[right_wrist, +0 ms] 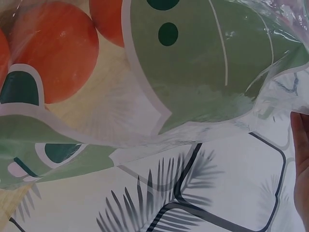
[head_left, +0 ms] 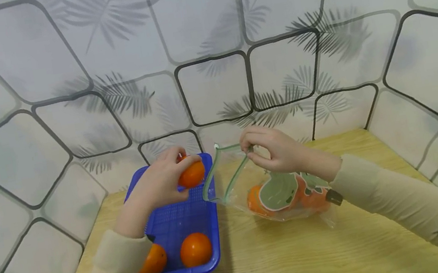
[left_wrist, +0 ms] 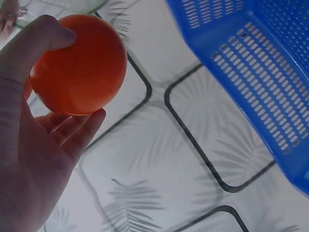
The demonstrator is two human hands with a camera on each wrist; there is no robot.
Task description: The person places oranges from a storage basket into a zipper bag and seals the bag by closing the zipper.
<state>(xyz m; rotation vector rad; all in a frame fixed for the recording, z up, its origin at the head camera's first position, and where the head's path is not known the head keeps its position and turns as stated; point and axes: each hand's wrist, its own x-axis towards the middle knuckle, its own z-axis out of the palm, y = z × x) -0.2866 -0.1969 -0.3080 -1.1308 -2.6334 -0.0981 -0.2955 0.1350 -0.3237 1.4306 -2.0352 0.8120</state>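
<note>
My left hand (head_left: pixel 161 178) grips an orange (head_left: pixel 192 174) over the far end of a blue basket (head_left: pixel 216 231). In the left wrist view the thumb lies across the top of the orange (left_wrist: pixel 82 67), with the fingers beneath it. My right hand (head_left: pixel 274 149) pinches the green-edged rim of a clear zip bag (head_left: pixel 235 186), whose mouth gapes toward the basket. Several oranges (head_left: pixel 256 199) lie inside the bag, partly covered by its green printed pattern. In the right wrist view the bag (right_wrist: pixel 193 87) fills most of the picture, and only part of the right hand (right_wrist: pixel 301 145) shows.
Two more oranges, one whole (head_left: pixel 196 249) and one partly behind the left sleeve (head_left: pixel 154 260), sit at the near end of the basket. A wooden table (head_left: pixel 288 258) carries basket and bag. Behind it stands a wall covering (head_left: pixel 216 89) printed with leaves.
</note>
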